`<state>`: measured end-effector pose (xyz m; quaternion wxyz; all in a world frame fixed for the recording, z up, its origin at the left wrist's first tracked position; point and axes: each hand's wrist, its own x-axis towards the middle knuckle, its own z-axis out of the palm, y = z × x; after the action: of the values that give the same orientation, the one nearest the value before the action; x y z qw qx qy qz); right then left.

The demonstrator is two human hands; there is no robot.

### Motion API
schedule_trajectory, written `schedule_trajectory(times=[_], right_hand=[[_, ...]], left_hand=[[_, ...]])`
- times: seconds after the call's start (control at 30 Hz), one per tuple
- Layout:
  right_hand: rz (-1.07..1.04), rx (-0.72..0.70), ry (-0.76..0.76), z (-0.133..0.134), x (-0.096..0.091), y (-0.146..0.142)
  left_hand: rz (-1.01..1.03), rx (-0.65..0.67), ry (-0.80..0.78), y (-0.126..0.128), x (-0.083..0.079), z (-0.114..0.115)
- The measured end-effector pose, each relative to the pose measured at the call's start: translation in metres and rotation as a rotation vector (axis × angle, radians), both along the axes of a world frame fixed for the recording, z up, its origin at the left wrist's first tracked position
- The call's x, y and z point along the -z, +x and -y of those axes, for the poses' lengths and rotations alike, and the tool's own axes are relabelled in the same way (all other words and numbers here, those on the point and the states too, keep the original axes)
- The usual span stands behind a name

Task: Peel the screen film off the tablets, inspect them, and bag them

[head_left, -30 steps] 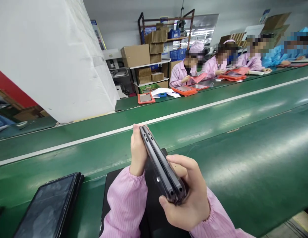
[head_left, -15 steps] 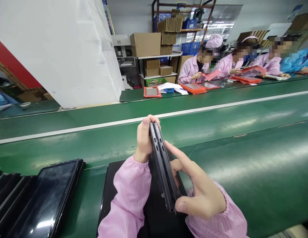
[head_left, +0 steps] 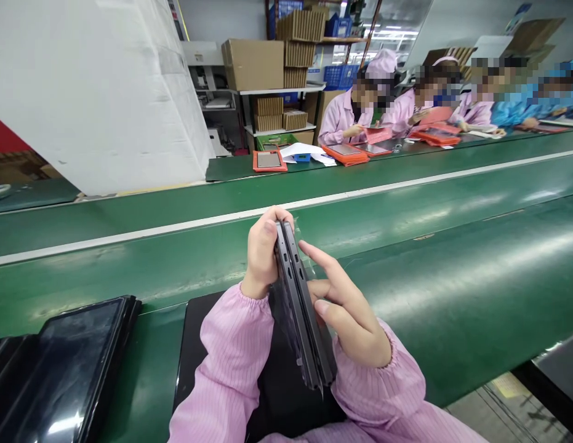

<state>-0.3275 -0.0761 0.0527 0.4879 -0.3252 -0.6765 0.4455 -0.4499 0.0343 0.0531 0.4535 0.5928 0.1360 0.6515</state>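
Two dark slim tablets (head_left: pixel 297 295) are held face to face, standing on edge and slanting toward me, with port openings along their upper edges. My left hand (head_left: pixel 264 249) is closed around their far end, fingers over the top. To their right is my right hand (head_left: pixel 348 301); its index finger is stretched out, and its thumb and bent fingers are at the right tablet's side. A bit of clear film shows beside that tablet. Under my forearms lies a flat black panel (head_left: pixel 198 326) on the green surface.
Several black tablets (head_left: pixel 78 363) lie overlapping at the left. A green work surface (head_left: pixel 452 258) runs across, with a white strip (head_left: pixel 175 232). Across it, people in pink and blue handle red-framed items (head_left: pixel 346 154). A tall white wrapped stack (head_left: pixel 115 92) stands at left.
My right thumb has moved from the tablets' near end up to the right tablet's side, nearer the other fingers. My left hand keeps its hold. The view has shifted slightly right.
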Motion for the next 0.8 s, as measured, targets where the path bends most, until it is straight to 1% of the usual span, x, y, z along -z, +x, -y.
schedule_trajectory(times=[0.17, 0.23, 0.33, 0.43, 0.57, 0.7, 0.8], right_hand=[[-0.005, 0.031, -0.055, -0.0002, -0.0016, 0.0002], [-0.033, 0.038, -0.074, -0.0004, -0.0021, 0.0005], [-0.08, 0.048, -0.047, -0.0008, -0.0029, 0.0015], [-0.05, 0.092, -0.005, -0.0004, -0.0046, 0.0025], [0.021, 0.108, -0.026, 0.0011, -0.0083, 0.0029], [0.02, 0.1, -0.027, 0.0014, -0.0089, 0.0034], [0.016, 0.103, -0.02, 0.0006, -0.0077, 0.0051]], left_hand=[[-0.074, 0.001, 0.008, -0.001, 0.0007, 0.0003], [-0.115, 0.031, 0.041, -0.0018, 0.0008, -0.0007], [-0.179, 0.09, 0.087, -0.0023, 0.0012, -0.0033], [-0.222, 0.085, 0.081, -0.0018, 0.002, -0.0047], [-0.238, 0.085, 0.057, -0.0008, 0.0031, -0.0034], [-0.231, 0.101, 0.051, 0.0, 0.0032, -0.0017], [-0.228, 0.087, 0.049, 0.0013, 0.0029, -0.0013]])
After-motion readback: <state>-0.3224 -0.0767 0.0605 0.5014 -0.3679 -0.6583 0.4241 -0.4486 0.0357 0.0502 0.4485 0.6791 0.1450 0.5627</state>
